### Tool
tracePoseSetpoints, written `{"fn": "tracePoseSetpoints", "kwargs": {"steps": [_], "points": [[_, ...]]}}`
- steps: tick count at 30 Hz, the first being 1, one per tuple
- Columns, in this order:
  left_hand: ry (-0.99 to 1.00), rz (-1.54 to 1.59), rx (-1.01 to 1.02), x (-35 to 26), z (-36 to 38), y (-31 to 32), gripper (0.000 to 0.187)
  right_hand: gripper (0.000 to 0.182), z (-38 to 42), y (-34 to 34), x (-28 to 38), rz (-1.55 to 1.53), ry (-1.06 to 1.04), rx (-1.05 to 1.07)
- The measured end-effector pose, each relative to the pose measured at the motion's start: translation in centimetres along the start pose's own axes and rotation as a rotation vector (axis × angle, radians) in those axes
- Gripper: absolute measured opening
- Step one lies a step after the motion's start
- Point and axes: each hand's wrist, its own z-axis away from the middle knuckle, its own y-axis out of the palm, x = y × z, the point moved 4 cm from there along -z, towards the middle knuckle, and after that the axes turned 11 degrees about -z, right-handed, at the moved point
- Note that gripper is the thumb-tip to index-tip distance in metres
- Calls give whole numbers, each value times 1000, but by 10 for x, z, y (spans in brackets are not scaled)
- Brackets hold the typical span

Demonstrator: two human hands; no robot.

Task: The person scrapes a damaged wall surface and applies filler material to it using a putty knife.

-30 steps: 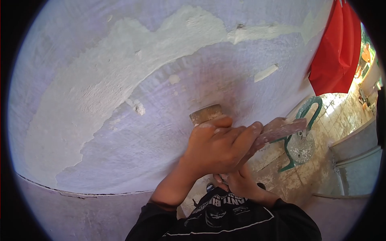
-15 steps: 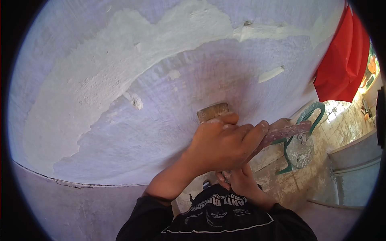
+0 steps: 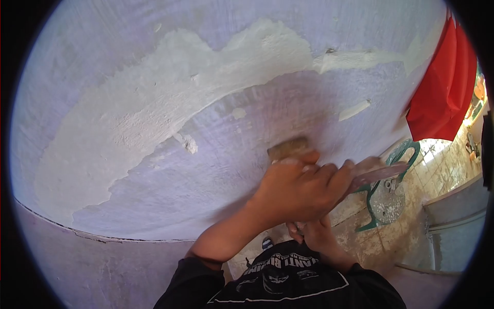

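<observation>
My left hand is closed round a tool whose tan, block-like end sticks out past the thumb, right at the purple wall. A dull maroon bar juts out to the right beyond the same hand's fingers; whether it belongs to the tool I cannot tell. Lower down, my right hand stays close to my shirt, partly covered by the left hand and wrist. Its fingers are curled, and what they hold is hidden.
A pale, rough patch curves across the wall, and a dark crack runs along its lower left. Red cloth hangs at the right. Below it are a green chair, a tiled floor and a grey cabinet-like piece.
My left hand has shifted slightly right and down in view with the tool, now blurred by motion. The wall and the red cloth have shifted the same way, so the view has moved too.
</observation>
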Motion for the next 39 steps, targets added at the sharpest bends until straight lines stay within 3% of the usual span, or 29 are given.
{"fn": "tracePoseSetpoints", "kwargs": {"steps": [2, 9, 11, 15, 18, 20, 23, 27, 29, 32, 39], "points": [[-17, 6, -7, -2, 0, -4, 26, 23, -1, 5, 10, 164, -111, 91], [-3, 6, -6, 0, 7, 2, 28, 25, 3, 2, -1, 33, 7, -54], [-10, 7, -3, -2, 4, -4, 28, 24, 3, 8, 12, 149, -45, 68], [-65, 38, -9, -4, 13, -3, 28, 23, 5, -3, -3, 120, -23, 48], [-52, 26, -36, 1, 12, 3, 28, 25, 5, -9, -3, 396, -126, 37], [-36, 16, -74, -2, 13, 1, 28, 26, 6, 2, 11, 158, -30, -5], [-74, 50, -42, -5, 22, 1, 29, 26, 10, -7, -12, 49, 72, -16], [-65, 60, -23, -3, 22, -1, 29, 25, 12, 1, -8, 48, 87, -85], [-74, 79, 9, -7, 26, -3, 30, 27, 12, 2, -12, 92, 57, 15], [-119, 42, 8, -3, 27, -2, 31, 28, 4, -3, -20, 81, 14, -74], [-104, -26, 20, -3, 32, 0, 27, 29, -6, -3, -20, 87, -57, -23]]}}
